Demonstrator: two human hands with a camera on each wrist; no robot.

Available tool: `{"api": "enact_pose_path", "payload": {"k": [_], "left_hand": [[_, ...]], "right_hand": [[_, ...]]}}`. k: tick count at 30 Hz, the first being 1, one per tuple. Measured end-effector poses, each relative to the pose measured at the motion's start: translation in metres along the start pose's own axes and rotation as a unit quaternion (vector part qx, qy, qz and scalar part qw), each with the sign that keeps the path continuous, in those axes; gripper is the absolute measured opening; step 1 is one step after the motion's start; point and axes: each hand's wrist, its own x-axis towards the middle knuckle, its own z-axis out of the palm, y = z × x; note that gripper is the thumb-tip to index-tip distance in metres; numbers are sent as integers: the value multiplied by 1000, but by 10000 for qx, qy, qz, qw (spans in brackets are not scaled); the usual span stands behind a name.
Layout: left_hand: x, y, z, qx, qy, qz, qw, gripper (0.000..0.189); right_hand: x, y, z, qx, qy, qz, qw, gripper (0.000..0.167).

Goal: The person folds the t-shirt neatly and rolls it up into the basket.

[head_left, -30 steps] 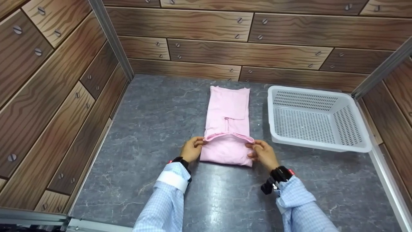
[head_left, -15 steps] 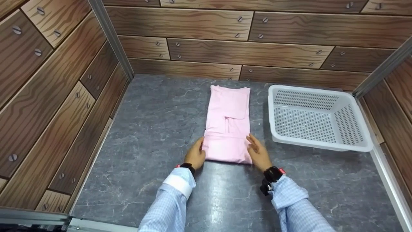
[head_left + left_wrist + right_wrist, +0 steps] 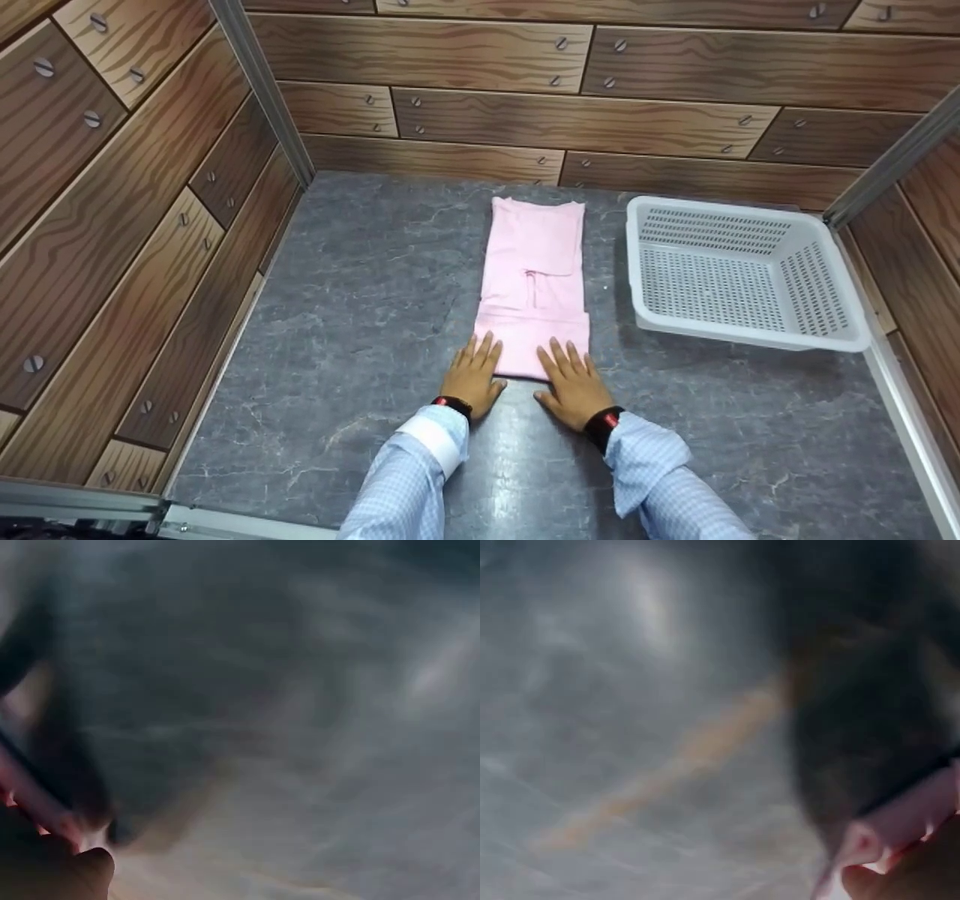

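A folded pink garment (image 3: pixel 534 251) lies lengthwise on the grey table, its near end doubled over into a flat band. My left hand (image 3: pixel 475 379) rests palm down at the band's near left corner, fingers straight and fingertips on the cloth. At the near right corner my right hand (image 3: pixel 574 381) lies the same way, fingers spread over the fabric. Both thumbs point inward near the front fold. The left wrist view is blurred, with a strip of pink cloth (image 3: pixel 34 795) beside the hand. In the right wrist view the garment's folded edge (image 3: pixel 907 821) shows above the hand.
To the right stands a light grey perforated plastic basket (image 3: pixel 742 337) with nothing in it. Wood-patterned panels (image 3: pixel 450 56) form the back and side walls around the marbled grey tabletop (image 3: pixel 360 300). A metal rail (image 3: pixel 911 442) runs along the right edge.
Both hands held up the garment's turned-over edge one second ago. That edge was laid flat, and the hands have moved from its sides onto the near end, palms down.
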Motion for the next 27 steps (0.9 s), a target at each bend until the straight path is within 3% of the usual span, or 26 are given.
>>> {"api": "enact_pose_path", "payload": {"k": [6, 11, 15, 19, 27], "left_hand": [[1, -3, 1, -4, 45, 24, 10000, 62], [-2, -2, -11, -444, 233, 37, 9987, 52], [-5, -2, -15, -402, 855, 57, 9955, 35], [-7, -1, -14, -169, 1358, 45, 9906, 25], [-19, 2, -15, -217, 1268, 95, 9916, 23]], "right_hand": [[1, 4, 0, 75, -143, 120, 9998, 73], [2, 5, -4, 309, 146, 79, 9994, 71], [2, 4, -8, 419, 381, 23, 9984, 67], [1, 2, -9, 186, 427, -31, 9989, 64], [-7, 4, -4, -236, 993, -304, 9943, 56]]}}
